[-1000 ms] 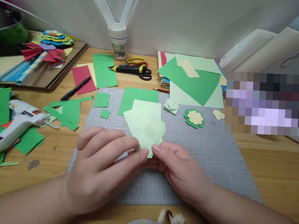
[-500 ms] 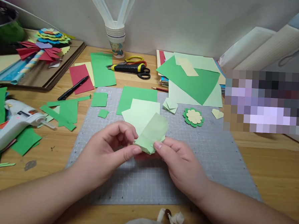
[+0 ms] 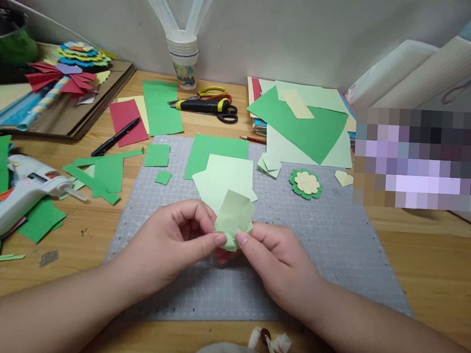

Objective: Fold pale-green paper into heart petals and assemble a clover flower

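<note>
Press unevenly and you could skew a crease in the folded paper (image 3: 235, 209); a slack pinch could let its folds spring open. Just below the frame's centre, it sits between the fingers of your left hand (image 3: 177, 234) and right hand (image 3: 286, 255), both pinching its lower edge, its flap rising above your thumbs.

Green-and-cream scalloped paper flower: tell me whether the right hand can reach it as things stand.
Probably yes: nothing appears to block the way over the grey gridded mat between the right hand and the flower, though that hand and the left hand hold pale green folded paper.
</note>
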A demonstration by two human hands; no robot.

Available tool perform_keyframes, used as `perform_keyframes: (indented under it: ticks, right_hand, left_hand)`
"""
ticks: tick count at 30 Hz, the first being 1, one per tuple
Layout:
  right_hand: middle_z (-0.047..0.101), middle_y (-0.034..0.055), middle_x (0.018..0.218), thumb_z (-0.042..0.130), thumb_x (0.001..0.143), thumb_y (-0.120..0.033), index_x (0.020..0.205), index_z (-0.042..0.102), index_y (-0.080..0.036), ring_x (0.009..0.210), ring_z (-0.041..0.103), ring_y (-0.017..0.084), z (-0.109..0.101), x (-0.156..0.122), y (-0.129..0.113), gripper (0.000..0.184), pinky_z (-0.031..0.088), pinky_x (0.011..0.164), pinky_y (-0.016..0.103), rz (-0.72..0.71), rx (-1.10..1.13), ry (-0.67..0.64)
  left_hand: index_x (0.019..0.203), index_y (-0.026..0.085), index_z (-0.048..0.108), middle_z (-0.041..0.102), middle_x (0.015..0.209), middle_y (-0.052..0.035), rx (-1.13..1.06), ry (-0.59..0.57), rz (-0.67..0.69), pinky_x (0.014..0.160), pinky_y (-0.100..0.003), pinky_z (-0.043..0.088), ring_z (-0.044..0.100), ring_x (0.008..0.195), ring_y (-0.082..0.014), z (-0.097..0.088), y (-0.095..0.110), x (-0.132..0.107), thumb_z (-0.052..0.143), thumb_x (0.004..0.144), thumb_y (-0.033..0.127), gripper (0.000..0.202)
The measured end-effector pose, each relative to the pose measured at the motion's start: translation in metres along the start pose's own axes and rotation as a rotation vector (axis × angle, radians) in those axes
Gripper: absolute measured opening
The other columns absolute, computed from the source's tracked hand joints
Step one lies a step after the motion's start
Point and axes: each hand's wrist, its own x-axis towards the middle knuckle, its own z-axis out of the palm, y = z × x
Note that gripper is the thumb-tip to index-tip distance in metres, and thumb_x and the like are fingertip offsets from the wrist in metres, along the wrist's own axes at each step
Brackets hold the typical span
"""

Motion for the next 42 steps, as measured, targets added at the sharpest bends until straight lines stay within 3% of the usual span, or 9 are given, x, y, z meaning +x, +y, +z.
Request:
perform_keyframes:
  ticks: [4,8,12,19,23,32,42]
  right_hand:
    - [0.068,0.004,0.071,0.045,0.093,-0.033,0.07,0.066,-0.018,0.067,0.062,0.017,0.0001,0.0005,0.0003,0.035,0.051,0.068,0.031,0.003,0.009,-0.018]
    - [0.069,0.0024,0.072,0.058,0.087,-0.036,0.072,0.067,-0.018,0.07,0.063,0.016,0.0027,0.0004,0.0003,0.025,0.052,0.065,0.029,0.008,0.053,-0.008]
    - [0.068,0.0025,0.07,0.063,0.083,-0.041,0.075,0.066,-0.016,0.064,0.063,0.013,0.0062,0.0022,0.0001,0.026,0.052,0.06,0.026,0.149,0.235,-0.045]
    - [0.069,0.0035,0.07,0.068,0.076,-0.051,0.079,0.066,-0.013,0.059,0.066,0.011,0.0055,0.0081,0.0001,0.038,0.051,0.054,0.021,0.274,0.468,-0.045]
    - [0.07,0.0034,0.07,0.072,0.072,-0.05,0.077,0.067,-0.012,0.059,0.068,0.012,0.0053,0.0093,-0.0001,0.038,0.053,0.054,0.022,0.28,0.504,-0.012]
    - [0.071,0.0041,0.072,0.071,0.073,-0.051,0.078,0.068,-0.012,0.06,0.067,0.012,0.0072,0.0087,0.0017,0.039,0.054,0.057,0.023,0.292,0.492,-0.035]
    - [0.07,0.0039,0.071,0.071,0.073,-0.052,0.077,0.067,-0.012,0.06,0.068,0.011,0.006,0.0078,-0.0001,0.04,0.054,0.057,0.022,0.3,0.483,-0.04]
  left_hand:
    - [0.066,0.019,0.053,0.064,0.064,0.0031,0.007,0.03,0.026,0.059,-0.027,0.055,0.066,0.06,-0.0137,0.001,-0.0007,-0.0011,0.068,0.077,0.015,0.019]
    - [0.065,0.019,0.053,0.064,0.062,0.0035,0.071,0.042,0.103,0.057,-0.025,0.055,0.065,0.058,-0.0124,0.0028,-0.0005,-0.0017,0.066,0.077,0.011,0.019]
    - [0.065,0.019,0.054,0.061,0.06,0.0039,0.103,0.073,0.143,0.053,-0.023,0.053,0.063,0.056,-0.0115,0.0031,-0.0005,-0.003,0.066,0.077,0.013,0.018]
    - [0.084,0.019,0.063,0.061,0.066,0.0063,0.008,0.18,0.029,0.049,-0.013,0.045,0.055,0.053,-0.0051,0.0,0.0024,-0.0021,0.078,0.067,0.015,0.023]
    - [0.074,0.015,0.068,0.064,0.068,0.0023,0.065,0.119,-0.055,0.05,-0.015,0.044,0.052,0.053,-0.005,-0.0019,0.0041,0.0011,0.073,0.073,0.021,0.009]
    - [0.062,0.017,0.066,0.058,0.057,0.0045,0.137,0.129,-0.09,0.05,-0.018,0.039,0.047,0.051,-0.0064,-0.0055,0.0017,0.0009,0.073,0.073,0.029,0.018]
    - [0.062,0.017,0.066,0.057,0.057,0.0049,0.18,0.146,-0.085,0.051,-0.019,0.04,0.048,0.052,-0.0075,-0.0047,0.0033,0.0003,0.071,0.074,0.03,0.018]
